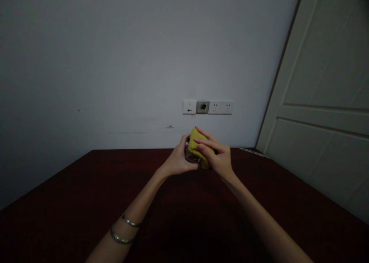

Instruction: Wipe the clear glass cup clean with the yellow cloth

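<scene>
My left hand (180,159) is closed around a small, shiny, see-through container that looks like a glass (190,156), its open or closed end hidden. Over the right side of the glass lies a folded yellow cloth (196,138). My right hand (217,153) grips this cloth, fingers spread over it and pressing it to the glass. Both hands are raised above the dark red table, near its far edge. Two metal bangles circle my left forearm.
The dark red tabletop (86,201) reaches back to a pale wall (129,63) with dark scuffs. Sockets and switch plates (220,108) sit on the wall. A panelled door (323,140) stands at the right. A thin flat strip (255,152) lies at the table's far right edge.
</scene>
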